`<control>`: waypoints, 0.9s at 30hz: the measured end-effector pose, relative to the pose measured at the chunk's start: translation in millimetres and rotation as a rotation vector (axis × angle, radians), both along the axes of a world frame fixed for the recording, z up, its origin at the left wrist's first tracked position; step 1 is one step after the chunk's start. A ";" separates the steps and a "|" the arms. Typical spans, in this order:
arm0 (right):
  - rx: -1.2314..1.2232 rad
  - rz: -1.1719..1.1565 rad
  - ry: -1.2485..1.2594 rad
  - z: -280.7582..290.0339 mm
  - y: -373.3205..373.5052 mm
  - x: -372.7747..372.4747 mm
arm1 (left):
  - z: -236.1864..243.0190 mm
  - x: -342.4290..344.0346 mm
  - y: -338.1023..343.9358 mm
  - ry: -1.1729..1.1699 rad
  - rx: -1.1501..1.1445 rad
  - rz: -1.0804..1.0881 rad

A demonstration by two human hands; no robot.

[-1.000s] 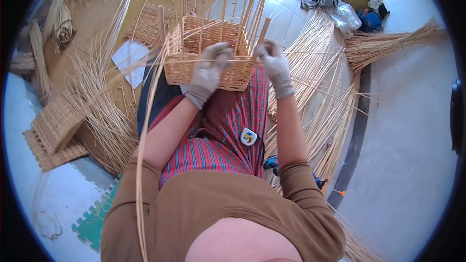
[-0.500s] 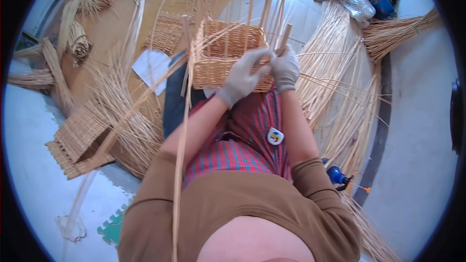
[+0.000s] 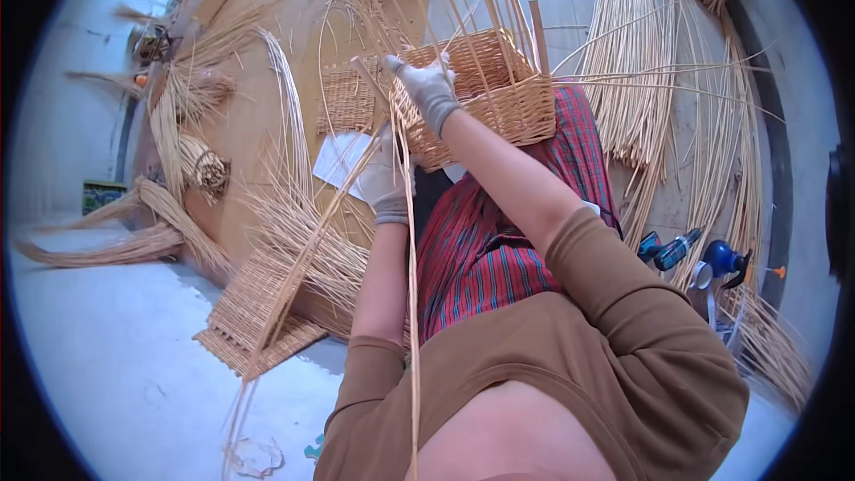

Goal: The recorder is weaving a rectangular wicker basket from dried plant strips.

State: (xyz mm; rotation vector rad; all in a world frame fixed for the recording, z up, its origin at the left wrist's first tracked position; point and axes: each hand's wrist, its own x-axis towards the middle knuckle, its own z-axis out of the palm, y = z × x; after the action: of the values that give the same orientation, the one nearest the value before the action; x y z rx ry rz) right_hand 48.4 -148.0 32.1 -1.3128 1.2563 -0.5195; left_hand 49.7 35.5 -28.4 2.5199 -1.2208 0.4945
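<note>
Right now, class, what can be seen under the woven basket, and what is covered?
Red striped cloth shows past the lower right edge of the woven basket. The underside, and whatever directly supports it, cannot be seen: the basket covers them.

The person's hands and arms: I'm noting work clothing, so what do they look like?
The left hand and right hand wear pale whitish gloves with greyer cuffs. Plain brown sleeves, creased, end around the elbows, leaving the forearms bare.
</note>
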 end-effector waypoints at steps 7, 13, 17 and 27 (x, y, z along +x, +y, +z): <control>-0.351 0.023 -1.018 -2.3 17.4 -26.3 | 22.5 -14.1 -11.8 0.486 0.088 0.076; -0.947 0.029 -0.593 34.6 20.1 -45.3 | 1.4 -9.3 -9.8 0.431 -0.085 -0.055; -0.282 0.353 -0.903 48.5 28.3 -82.7 | -10.2 1.2 -13.9 0.421 -0.244 -0.178; -0.031 0.076 -0.674 -48.0 -58.2 -200.6 | -19.9 -19.6 -11.7 0.200 -0.294 -0.277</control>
State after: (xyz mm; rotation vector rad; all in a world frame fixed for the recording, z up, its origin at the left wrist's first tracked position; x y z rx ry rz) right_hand -152.2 -206.2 -15.9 -1.0704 0.6388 -0.8423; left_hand 30.1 23.8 -48.2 2.0615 -1.2882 0.3188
